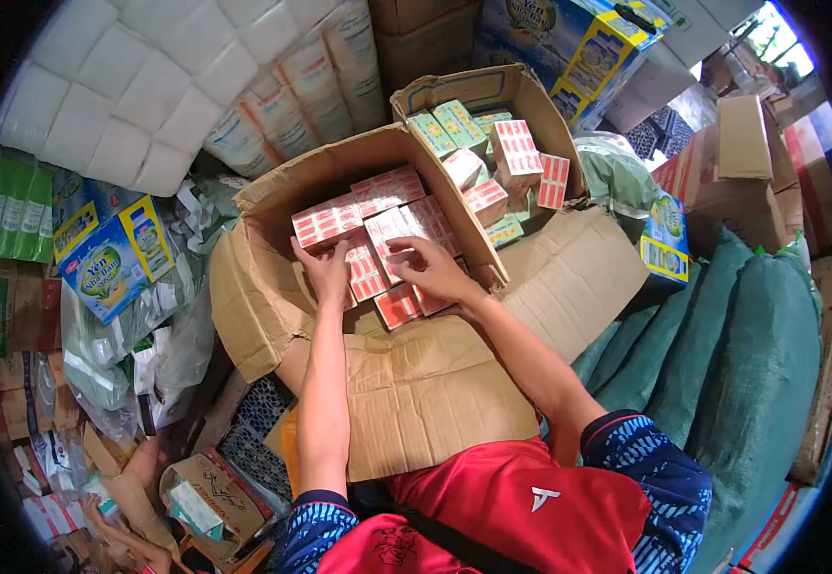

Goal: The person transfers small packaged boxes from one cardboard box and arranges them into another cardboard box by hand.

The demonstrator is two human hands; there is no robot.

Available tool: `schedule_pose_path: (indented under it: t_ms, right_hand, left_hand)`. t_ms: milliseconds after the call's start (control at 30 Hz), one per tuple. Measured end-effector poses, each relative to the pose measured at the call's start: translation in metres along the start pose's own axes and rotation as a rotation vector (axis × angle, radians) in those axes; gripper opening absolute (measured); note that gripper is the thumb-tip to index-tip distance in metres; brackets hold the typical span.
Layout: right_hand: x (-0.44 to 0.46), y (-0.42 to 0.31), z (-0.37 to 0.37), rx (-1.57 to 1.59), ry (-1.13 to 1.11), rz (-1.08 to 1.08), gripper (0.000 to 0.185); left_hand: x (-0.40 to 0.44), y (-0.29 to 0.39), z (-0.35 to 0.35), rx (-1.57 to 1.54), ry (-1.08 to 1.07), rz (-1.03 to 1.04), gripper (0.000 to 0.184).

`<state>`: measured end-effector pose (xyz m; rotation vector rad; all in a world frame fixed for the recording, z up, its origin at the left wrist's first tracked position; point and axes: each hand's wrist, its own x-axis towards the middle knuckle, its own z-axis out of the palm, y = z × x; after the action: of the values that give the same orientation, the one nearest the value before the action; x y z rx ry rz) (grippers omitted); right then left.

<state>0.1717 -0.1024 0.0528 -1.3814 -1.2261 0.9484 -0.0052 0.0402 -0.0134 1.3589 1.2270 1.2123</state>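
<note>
Red-and-white small packs (392, 194) fill part of an open cardboard box (282, 184) in front of me. My left hand (324, 275) is inside at the left, its fingers and thumb against the near side of a red-and-white pack (327, 220). My right hand (438, 272) reaches in from the right, fingers bent and apart. Its fingertips rest at a pack with a pale top (384, 230), with no visible grip on it. More red packs (398, 307) lie below and between the hands.
Adjoining on the right, a second open carton (559, 124) holds green packs (456, 124) and red packs. Cardboard flaps (435, 402) spread toward me. Green sacks (755, 354) stand at right, wrapped white bundles (148, 86) at upper left. Another person's arm (124, 536) shows at lower left.
</note>
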Motion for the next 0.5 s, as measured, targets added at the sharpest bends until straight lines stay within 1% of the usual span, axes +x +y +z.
schedule_pose_path:
  t_ms: [67, 167, 200, 233, 267, 300, 367, 400, 433, 500]
  right_hand:
    - [0.0, -0.015, -0.002, -0.035, -0.113, -0.003, 0.045]
    - [0.004, -0.065, -0.018, -0.067, -0.247, -0.099, 0.045]
    - [0.004, -0.091, -0.029, -0.053, -0.265, -0.046, 0.043]
    - [0.004, -0.099, -0.037, 0.042, -0.177, -0.108, 0.039]
    - [0.006, -0.092, -0.043, 0.083, -0.033, -0.128, 0.039]
    - [0.008, -0.086, -0.051, 0.122, 0.114, -0.151, 0.038]
    - [0.011, -0.086, -0.078, 0.391, 0.252, -0.087, 0.038]
    - [0.007, -0.088, -0.092, 0.636, 0.302, -0.026, 0.043]
    - [0.006, -0.078, -0.104, 0.646, 0.365, -0.028, 0.045]
    - [0.008, -0.031, -0.121, 0.589, 0.57, 0.085, 0.046]
  left_hand:
    - [0.0, -0.003, -0.002, 0.026, 0.017, 0.009, 0.091]
    - [0.003, 0.011, -0.001, 0.12, 0.059, -0.007, 0.083]
    - [0.003, 0.014, -0.002, 0.161, 0.077, -0.023, 0.081]
    - [0.008, 0.005, -0.001, 0.045, 0.102, 0.021, 0.074]
    - [0.008, -0.005, -0.002, 0.066, 0.122, 0.007, 0.073]
    - [0.008, 0.003, -0.002, 0.086, 0.142, -0.003, 0.072]
    - [0.007, 0.01, -0.001, 0.16, 0.162, 0.03, 0.07]
    - [0.006, 0.01, -0.002, 0.198, 0.171, 0.046, 0.07]
    - [0.005, 0.009, -0.002, 0.174, 0.167, 0.037, 0.07]
    - [0.006, 0.008, -0.001, 0.123, 0.16, 0.025, 0.07]
